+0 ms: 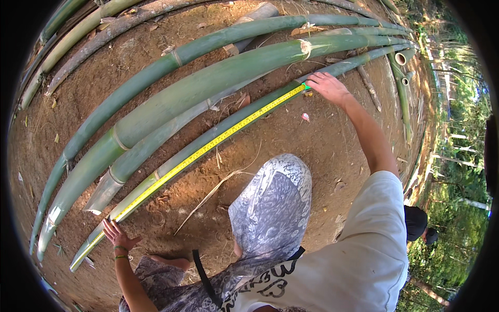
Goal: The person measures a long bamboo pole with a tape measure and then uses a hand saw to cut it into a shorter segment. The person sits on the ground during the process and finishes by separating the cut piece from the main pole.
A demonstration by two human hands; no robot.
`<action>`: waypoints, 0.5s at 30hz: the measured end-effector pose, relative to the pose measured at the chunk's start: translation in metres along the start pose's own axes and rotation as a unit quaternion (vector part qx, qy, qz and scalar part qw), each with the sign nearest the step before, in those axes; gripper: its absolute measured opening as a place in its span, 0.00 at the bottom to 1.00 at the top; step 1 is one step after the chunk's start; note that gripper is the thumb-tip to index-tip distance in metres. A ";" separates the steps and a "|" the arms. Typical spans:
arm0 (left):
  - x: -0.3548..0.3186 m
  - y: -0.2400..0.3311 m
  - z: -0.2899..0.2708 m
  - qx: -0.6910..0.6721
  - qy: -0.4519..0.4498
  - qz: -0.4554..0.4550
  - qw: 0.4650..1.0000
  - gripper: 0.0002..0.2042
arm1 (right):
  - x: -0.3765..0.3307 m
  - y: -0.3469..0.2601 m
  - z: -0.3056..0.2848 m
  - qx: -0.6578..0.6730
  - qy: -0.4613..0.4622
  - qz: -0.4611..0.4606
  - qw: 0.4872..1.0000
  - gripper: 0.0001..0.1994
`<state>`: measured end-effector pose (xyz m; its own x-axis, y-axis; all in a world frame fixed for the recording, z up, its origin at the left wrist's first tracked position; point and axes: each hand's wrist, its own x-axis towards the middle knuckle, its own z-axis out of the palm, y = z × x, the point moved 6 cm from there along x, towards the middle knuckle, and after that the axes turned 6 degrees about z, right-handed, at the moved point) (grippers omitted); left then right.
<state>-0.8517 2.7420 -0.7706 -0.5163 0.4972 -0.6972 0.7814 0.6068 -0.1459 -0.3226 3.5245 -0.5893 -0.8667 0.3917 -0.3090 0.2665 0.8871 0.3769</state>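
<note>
A yellow tape measure [231, 130] is stretched along the nearest, slim green bamboo pole [157, 176] on the ground. My right hand [328, 88] rests over the pole at the far right, its fingers closed at the green end of the tape. What lies under those fingers is partly hidden. Toward the near left end, my left hand [118, 236] has its fingers spread, with the fingertips touching the pole beside the tape. A yellow strip carries on past that hand toward the pole's end. The thick bamboo pole [171, 101] lies just beyond.
Another long green bamboo pole [140, 78] and a shorter greyish one [150, 143] lie alongside. Cut hollow bamboo [400, 58] is at the far right. My patterned trouser knee [275, 203] is close to the pole. Dry stalks [208, 195] litter the brown soil. A person's dark cap [415, 222] shows at right.
</note>
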 end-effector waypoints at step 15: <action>0.005 -0.004 0.013 0.032 0.125 0.045 0.991 0.86 | -0.023 0.083 0.044 -0.019 -0.065 0.099 0.993 0.22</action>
<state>-0.8526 2.7338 -0.7829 -0.5074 0.6912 -0.5145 0.8451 0.5158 -0.1405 -0.2618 3.5997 -0.5893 -0.7359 0.5886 -0.3345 0.4085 0.7801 0.4739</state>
